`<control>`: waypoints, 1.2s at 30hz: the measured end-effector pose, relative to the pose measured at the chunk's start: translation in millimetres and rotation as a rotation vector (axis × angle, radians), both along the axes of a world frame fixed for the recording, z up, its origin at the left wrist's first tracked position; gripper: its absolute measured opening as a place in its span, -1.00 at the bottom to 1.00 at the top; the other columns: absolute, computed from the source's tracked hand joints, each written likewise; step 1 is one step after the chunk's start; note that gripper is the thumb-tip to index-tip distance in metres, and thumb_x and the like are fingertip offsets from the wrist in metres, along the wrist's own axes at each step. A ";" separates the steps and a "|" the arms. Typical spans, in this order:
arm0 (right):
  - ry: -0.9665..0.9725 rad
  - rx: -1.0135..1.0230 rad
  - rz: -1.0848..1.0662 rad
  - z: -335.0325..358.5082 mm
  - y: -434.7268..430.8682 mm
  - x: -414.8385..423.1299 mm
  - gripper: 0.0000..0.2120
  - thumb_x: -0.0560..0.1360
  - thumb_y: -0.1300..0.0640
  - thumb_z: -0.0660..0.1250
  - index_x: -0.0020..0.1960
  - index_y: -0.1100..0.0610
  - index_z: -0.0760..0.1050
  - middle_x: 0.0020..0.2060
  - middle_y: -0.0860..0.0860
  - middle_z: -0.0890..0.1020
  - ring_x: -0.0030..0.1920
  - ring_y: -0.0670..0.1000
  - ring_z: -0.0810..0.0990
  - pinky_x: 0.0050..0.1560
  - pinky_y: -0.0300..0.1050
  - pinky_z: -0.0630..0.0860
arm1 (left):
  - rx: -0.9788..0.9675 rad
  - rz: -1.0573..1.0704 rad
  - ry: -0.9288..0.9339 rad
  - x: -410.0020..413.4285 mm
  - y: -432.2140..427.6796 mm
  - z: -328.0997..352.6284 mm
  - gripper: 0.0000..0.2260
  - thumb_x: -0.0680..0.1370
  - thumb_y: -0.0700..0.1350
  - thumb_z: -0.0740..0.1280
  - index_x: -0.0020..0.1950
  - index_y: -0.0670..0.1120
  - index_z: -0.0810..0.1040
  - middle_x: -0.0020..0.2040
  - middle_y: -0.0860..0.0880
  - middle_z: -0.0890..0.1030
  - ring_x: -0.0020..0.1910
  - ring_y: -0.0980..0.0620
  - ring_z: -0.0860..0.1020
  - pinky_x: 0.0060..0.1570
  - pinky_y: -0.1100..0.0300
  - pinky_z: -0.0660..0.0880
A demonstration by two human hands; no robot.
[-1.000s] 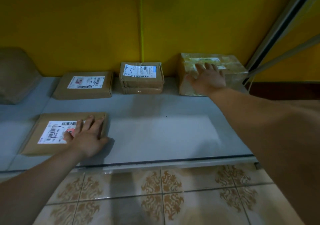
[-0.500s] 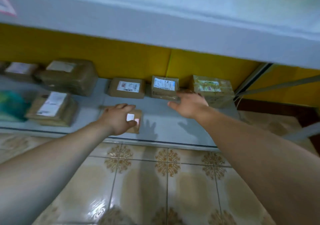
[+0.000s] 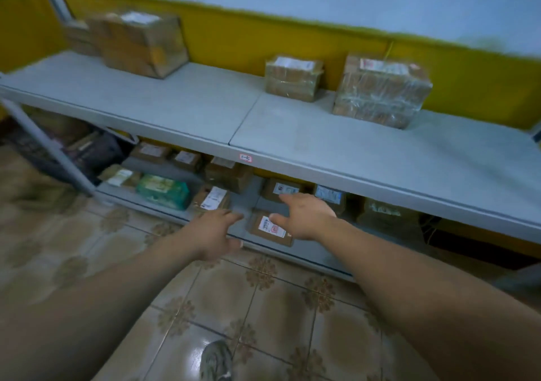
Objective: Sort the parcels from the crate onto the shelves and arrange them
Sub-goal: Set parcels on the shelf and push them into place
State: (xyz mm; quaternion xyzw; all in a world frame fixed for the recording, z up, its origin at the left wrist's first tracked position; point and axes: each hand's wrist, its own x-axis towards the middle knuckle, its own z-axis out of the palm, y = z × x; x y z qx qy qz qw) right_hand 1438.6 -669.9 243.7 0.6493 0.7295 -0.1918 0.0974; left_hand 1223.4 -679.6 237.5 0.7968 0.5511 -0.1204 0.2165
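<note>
Our left hand is out in front, fingers fairly straight & spread, thumb out to the side, nothing in it. Our right hand is much the same: fingers loose & splayed, forefinger stretched fwd, nothing gripped. Both hang at the front edge of the lower shelf; we can't tell whether either touches anything.

Btwn the two hands, at the shelf front, lies a flat brown parcel, white label w/ a red mark facing up. Our right thumb overlaps its far side in the view, contact unclear.

Just beyond the left fingertips sits a small labelled parcel, and left of that a green packet. Further back is a plain brown box plus more small parcels, blurred. Just beyond the right forefinger is a white-label parcel, w/ a blue-label parcel to its right. Right of our right wrist is a film-wrapped box.

Above both hands runs the grey upper shelf, w/ a small tag on its front edge. On it, up & right of the hands, a smaller wrapped box stands left of a larger wrapped box, apart. Far up-left is a big carton.

Far left of the left hand, low down, is a dark crate, contents too blurred to tell. Below our arms are patterned floor tiles & one shoe.
</note>
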 end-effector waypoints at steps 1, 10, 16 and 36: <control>0.005 0.027 0.020 19.3 -4.1 -9.2 -0.33 0.59 -0.34 0.08 0.57 0.02 0.17 0.50 0.09 0.34 0.46 0.15 0.34 0.40 0.11 0.36 | 0.010 0.029 -0.007 -7.0 -11.1 18.9 -0.37 0.57 0.18 0.28 0.57 0.07 0.12 0.54 -0.02 0.22 0.47 -0.06 0.25 0.40 0.03 0.27; 0.052 0.307 0.177 191.9 -25.8 -84.9 -0.35 0.59 -0.33 0.10 0.57 -0.03 0.16 0.50 0.07 0.34 0.45 0.14 0.35 0.40 0.06 0.35 | 0.206 0.114 0.000 -65.2 -82.5 168.3 -0.42 0.59 0.13 0.26 0.56 0.09 0.14 0.53 0.02 0.22 0.48 -0.02 0.23 0.40 0.10 0.24; 0.057 0.409 0.264 247.1 -33.9 -166.7 -0.32 0.58 -0.35 0.08 0.58 -0.01 0.16 0.52 0.07 0.31 0.46 0.14 0.34 0.41 0.08 0.34 | 0.283 0.202 -0.026 -141.0 -106.3 223.2 -0.40 0.57 0.16 0.28 0.56 0.12 0.14 0.53 0.07 0.23 0.47 0.02 0.25 0.43 0.03 0.26; 0.027 0.455 0.558 260.2 -1.6 -611.6 -0.39 0.62 -0.28 0.11 0.57 -0.01 0.19 0.49 0.08 0.37 0.43 0.13 0.40 0.32 0.05 0.41 | 0.336 0.581 0.070 -569.8 -158.5 247.2 -0.43 0.57 0.12 0.29 0.55 0.10 0.19 0.52 0.01 0.27 0.45 -0.02 0.29 0.39 0.07 0.31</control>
